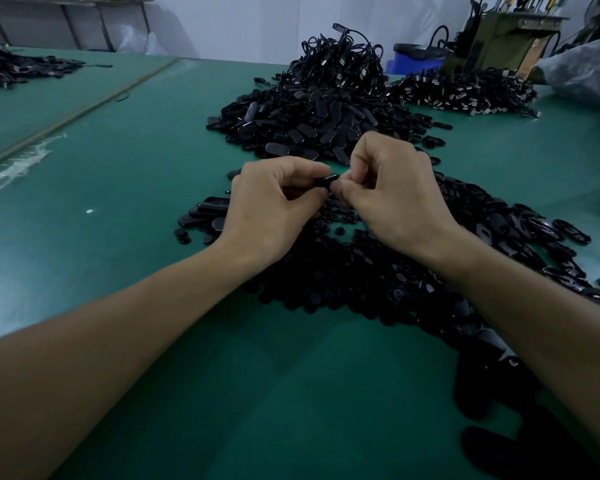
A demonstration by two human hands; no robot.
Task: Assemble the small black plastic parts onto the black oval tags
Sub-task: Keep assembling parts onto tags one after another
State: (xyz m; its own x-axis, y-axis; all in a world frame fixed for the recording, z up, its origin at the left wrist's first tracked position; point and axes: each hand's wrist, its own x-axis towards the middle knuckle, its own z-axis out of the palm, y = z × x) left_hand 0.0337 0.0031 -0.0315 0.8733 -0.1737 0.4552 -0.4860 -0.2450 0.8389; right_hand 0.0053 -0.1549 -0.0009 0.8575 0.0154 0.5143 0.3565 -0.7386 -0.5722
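The left hand (271, 206) pinches a black oval plastic tag (326, 181) between thumb and curled fingers. The right hand (392, 192), fingers curled, pinches the tag's right end; any small part it may hold is hidden. Beneath both hands lies a heap of small black plastic parts (343, 271) on a green table mat (118, 202). Farther off is a pile of black oval tags (312, 126), topped by a mound of black looped cords (340, 60).

Tag (327, 180): ends buried in the grips of left hand (274, 206) and right hand (392, 199).
Near pile (361, 282): partly under right forearm.
Machine (499, 39): cut by top edge.
Dark lower-right shapes (492, 382): blurred, unidentifiable.
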